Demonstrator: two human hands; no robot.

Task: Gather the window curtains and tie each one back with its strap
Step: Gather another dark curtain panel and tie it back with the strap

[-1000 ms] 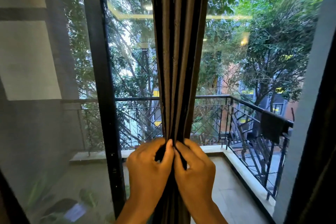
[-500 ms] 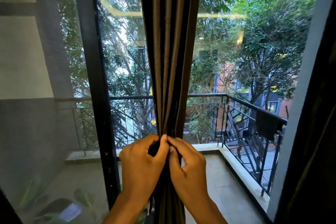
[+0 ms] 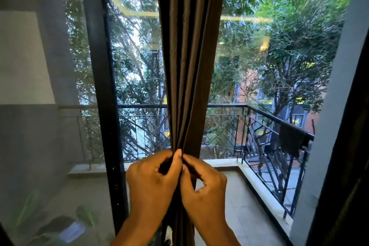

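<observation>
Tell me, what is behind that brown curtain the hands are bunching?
Behind the curtain is window glass, with a balcony railing and trees beyond. Both the left hand and right hand pinch its folds. Whatever lies directly behind the fabric is covered.

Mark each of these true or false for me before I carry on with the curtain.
1. Both hands, left hand and right hand, pinch the gathered curtain. True.
2. The curtain is spread flat across the glass. False: it is bunched into a narrow column.
3. A dark cloth hangs over the balcony railing. True.
4. The left hand hangs free at the side. False: it grips the curtain.
</observation>
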